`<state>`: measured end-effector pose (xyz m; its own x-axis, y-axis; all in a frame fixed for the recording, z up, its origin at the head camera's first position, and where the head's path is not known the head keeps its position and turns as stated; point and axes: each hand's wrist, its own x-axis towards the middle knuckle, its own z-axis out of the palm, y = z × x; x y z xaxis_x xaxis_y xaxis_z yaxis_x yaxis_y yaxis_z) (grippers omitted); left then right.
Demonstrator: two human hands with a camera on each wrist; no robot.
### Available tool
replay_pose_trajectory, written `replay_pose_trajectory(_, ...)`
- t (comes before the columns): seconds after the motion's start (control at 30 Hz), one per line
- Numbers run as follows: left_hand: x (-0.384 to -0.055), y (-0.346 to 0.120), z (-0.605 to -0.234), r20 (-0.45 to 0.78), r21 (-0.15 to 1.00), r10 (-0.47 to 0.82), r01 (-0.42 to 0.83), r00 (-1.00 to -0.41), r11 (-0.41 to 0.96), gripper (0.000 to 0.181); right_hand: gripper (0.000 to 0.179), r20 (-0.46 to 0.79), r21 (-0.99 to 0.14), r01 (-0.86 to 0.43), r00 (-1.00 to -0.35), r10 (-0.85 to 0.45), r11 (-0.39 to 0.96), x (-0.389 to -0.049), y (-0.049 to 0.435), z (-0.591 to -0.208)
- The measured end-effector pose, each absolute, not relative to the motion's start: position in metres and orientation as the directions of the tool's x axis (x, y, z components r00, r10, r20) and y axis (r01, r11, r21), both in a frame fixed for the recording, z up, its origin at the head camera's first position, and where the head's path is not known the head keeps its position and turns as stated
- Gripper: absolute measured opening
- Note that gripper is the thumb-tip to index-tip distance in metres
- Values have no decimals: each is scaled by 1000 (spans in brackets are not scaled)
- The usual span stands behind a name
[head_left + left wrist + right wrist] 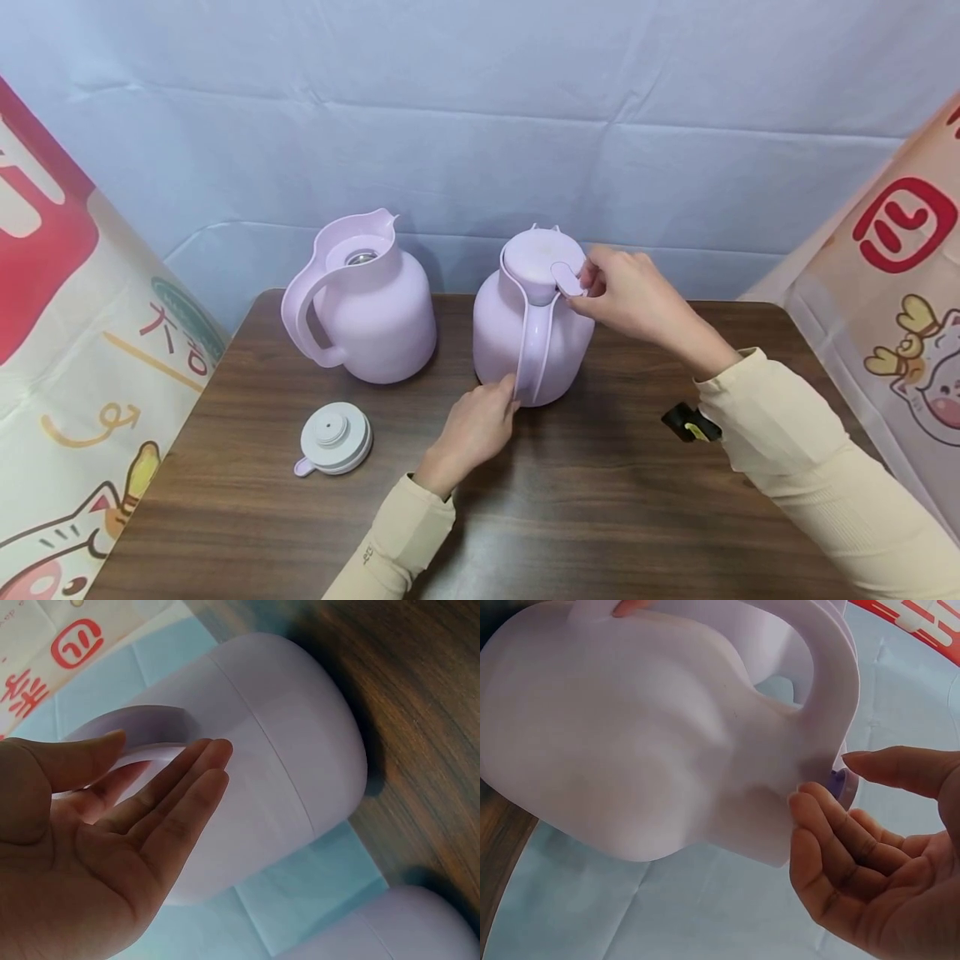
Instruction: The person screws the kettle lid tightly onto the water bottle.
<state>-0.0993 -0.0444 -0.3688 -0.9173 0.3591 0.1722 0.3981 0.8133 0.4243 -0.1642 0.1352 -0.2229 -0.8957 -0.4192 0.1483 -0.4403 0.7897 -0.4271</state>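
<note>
Two lilac vacuum jugs stand side by side in the head view. The right jug has a lid in its mouth, with a small tab sticking out toward the right. My right hand pinches that tab between thumb and fingers. Low on the right jug's handle, my left hand holds it between thumb and index finger; in the left wrist view the other fingers stretch out beside the jug body. The left jug is uncovered, its metal inner neck showing.
A loose lid lies upside down on the wooden table, in front of the left jug. Behind the table hangs a pale blue cloth. Printed panels flank both sides. A small black object shows beside the right sleeve.
</note>
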Motion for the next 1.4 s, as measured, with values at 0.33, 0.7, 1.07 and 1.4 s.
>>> replay_pose_trajectory(0.33, -97, -46, -370, 191, 425, 357, 404, -915, 810, 11, 13, 123, -431, -442, -892, -434, 787, -157, 141, -235)
replay_pose_trajectory(0.7, -94, -49, -372, 197, 444, 321, 376, -926, 813, 12, 7, 104, -465, -486, -860, -499, 740, -150, 141, -258)
replay_pose_trajectory(1.07, -95, -58, -379, 146, 498, 250, 289, -957, 818, 29, 9, 114, -520, -553, -800, -589, 651, -144, 135, -283)
replay_pose_trajectory(1.4, -99, -65, -384, 118, 535, 184, 219, -976, 816, 29, 12, 111, -564, -572, -767, -632, 596, -141, 129, -304)
